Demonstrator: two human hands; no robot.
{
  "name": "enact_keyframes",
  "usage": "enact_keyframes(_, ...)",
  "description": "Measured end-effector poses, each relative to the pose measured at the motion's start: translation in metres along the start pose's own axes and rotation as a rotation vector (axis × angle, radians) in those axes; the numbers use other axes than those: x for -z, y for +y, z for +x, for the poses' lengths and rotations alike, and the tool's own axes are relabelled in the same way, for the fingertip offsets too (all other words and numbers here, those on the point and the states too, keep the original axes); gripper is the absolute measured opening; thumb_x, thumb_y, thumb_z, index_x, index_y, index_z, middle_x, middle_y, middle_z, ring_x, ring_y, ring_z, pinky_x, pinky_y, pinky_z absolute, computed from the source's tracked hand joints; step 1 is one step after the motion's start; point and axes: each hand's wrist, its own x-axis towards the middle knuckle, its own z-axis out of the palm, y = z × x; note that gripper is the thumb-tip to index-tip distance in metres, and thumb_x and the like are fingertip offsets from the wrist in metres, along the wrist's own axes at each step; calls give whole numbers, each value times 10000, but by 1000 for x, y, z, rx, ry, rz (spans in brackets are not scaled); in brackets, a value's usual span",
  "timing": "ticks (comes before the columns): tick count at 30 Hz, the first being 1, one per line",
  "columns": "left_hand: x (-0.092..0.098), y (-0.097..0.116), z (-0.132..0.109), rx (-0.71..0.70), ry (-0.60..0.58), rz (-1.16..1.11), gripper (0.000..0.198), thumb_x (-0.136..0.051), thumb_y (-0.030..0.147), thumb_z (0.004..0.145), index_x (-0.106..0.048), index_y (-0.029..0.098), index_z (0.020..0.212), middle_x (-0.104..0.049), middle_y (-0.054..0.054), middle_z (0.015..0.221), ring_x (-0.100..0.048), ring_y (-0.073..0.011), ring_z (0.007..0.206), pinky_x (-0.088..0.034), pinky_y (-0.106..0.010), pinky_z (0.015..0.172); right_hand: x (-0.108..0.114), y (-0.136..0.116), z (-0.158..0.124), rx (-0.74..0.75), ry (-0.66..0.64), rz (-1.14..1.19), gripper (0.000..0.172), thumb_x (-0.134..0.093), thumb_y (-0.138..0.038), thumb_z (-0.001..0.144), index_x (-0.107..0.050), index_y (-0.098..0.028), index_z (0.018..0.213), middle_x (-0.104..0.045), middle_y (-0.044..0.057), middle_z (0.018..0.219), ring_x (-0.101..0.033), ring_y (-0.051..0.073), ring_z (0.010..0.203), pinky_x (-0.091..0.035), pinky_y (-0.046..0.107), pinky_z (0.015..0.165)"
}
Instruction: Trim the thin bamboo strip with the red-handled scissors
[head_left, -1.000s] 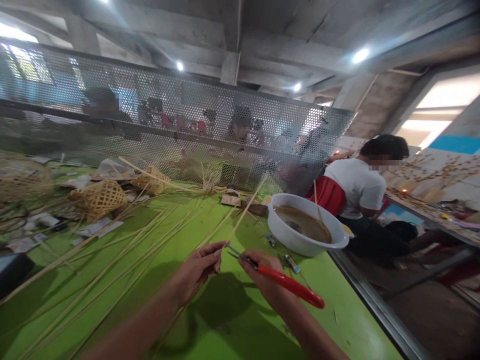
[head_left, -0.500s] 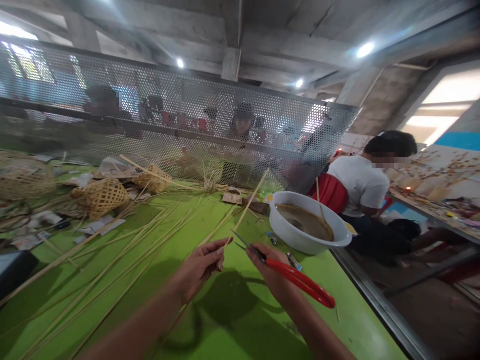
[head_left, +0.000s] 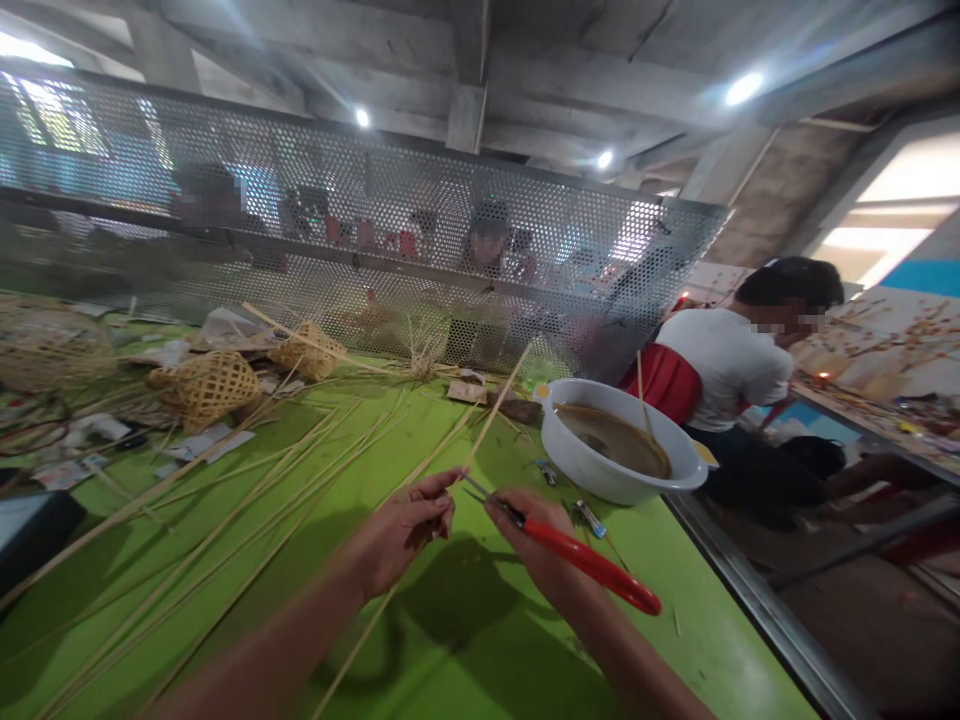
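My left hand [head_left: 409,528] pinches a long thin bamboo strip [head_left: 491,413] that slants up toward the perforated metal screen. My right hand [head_left: 534,545] is closed round red-handled scissors [head_left: 592,565]. Their dark blades point left and meet the strip just beside my left fingertips. Both hands hover over the green table [head_left: 465,650].
A white basin [head_left: 619,440] of brown liquid stands at the table's right edge, with small tools [head_left: 589,518] beside it. Many bamboo strips [head_left: 247,500] lie across the table. Woven baskets [head_left: 202,385] sit at the back left. A seated person in white [head_left: 724,365] is on the right.
The scissors' blades have come back down against the strip after lifting slightly. My hands stay nearly in place while the view drifts a little.
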Motion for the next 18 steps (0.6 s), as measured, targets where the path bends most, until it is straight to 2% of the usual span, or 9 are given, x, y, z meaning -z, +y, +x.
enact_keyframes(3,1,0,1,-9,13,17,389,-635,155,780,-625,150,1169,-561,-3,683,-477,-73,585,-374,-177,585,-1,-2,-3,40,-25,-5,249,-488,-369,895,-625,-217,754,-599,-29,640,-541,130,582,-350,220,534)
enact_keyframes(6,1,-1,2,-6,24,7,400,-631,154,790,-612,167,1190,-562,0,699,-490,-74,602,-387,-178,602,-2,1,-4,56,11,-47,237,-468,-369,909,-647,-229,840,-632,-3,731,-568,140,639,-363,227,578)
enact_keyframes(12,2,0,5,-17,30,-67,392,-638,118,782,-628,151,1172,-566,2,679,-503,-69,601,-399,-166,600,-9,6,-6,301,-3,-348,266,-403,-325,941,-651,-241,899,-606,-1,709,-537,118,556,-300,226,525)
enact_keyframes(18,-2,2,3,-19,37,-95,373,-642,106,774,-640,138,1145,-562,4,665,-490,-68,586,-424,-178,622,-6,4,-5,307,19,-402,283,-378,-326,958,-641,-235,905,-593,3,712,-546,122,589,-303,227,538)
